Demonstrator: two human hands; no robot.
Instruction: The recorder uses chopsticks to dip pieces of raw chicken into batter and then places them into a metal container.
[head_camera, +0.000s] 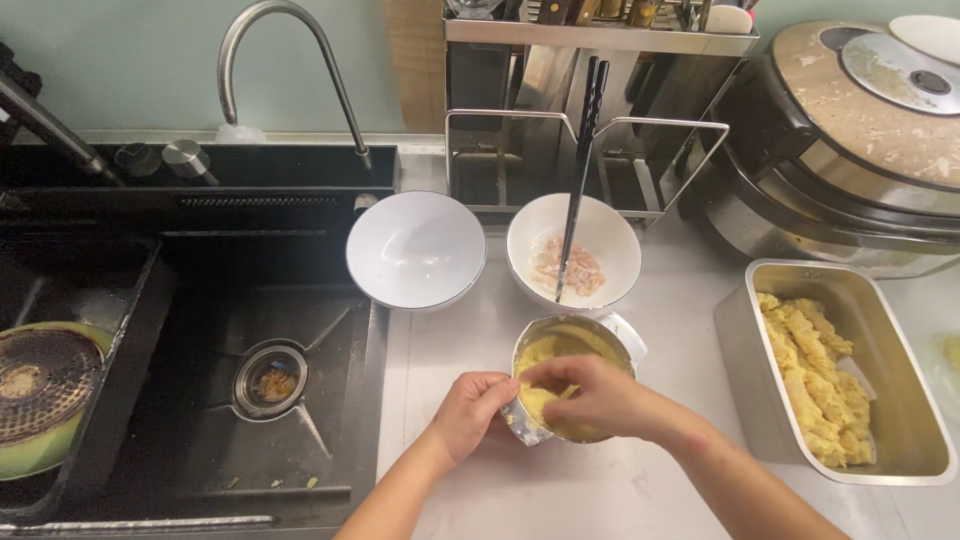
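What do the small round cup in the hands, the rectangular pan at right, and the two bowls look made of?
Small round cup: thin crinkled foil, going by its shiny, creased wall. Rectangular pan: brushed metal, probably stainless steel, with a dull grey sheen. Empty white bowl and white bowl with chopsticks: glossy glazed ceramic, possibly melamine.

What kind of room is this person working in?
Most likely a home kitchen: a black sink with a curved faucet, a utensil rack and a rice cooker line the counter, with bowls of food beside them.
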